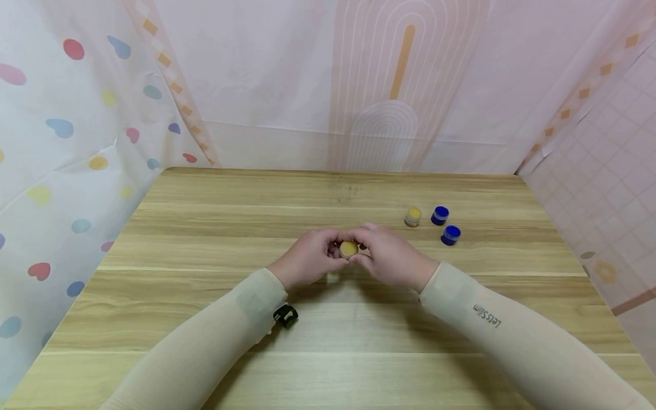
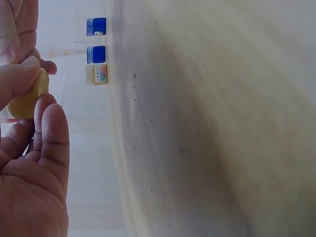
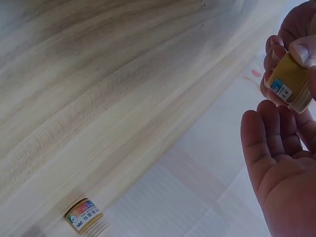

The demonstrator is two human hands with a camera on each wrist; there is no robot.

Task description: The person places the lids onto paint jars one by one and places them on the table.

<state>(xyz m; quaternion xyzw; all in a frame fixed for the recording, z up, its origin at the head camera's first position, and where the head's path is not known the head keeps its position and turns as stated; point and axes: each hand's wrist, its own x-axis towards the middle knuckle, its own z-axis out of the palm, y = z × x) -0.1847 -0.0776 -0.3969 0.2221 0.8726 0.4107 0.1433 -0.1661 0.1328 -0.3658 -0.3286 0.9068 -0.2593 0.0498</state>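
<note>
Over the middle of the table, a small paint jar [image 1: 349, 249] of yellow paint is held between both hands. It has a clear lid and a label on its yellow body [image 3: 289, 74]. My left hand [image 1: 310, 259] pinches it from the left with thumb and fingers. From the right, my right hand [image 1: 392, 256] pinches the same jar; its outer fingers [image 3: 253, 131] stretch out straight in the right wrist view. In the left wrist view the jar [image 2: 24, 101] is partly covered by a thumb and fingertips.
Another yellow paint jar [image 1: 413, 217] stands to the right and farther back, beside a blue paint jar [image 1: 439, 216] and a second blue paint jar [image 1: 451, 235]. A patterned curtain [image 1: 277, 85] hangs behind the wooden table [image 1: 230, 216]. A black buckle [image 1: 286, 315] hangs by the left wrist.
</note>
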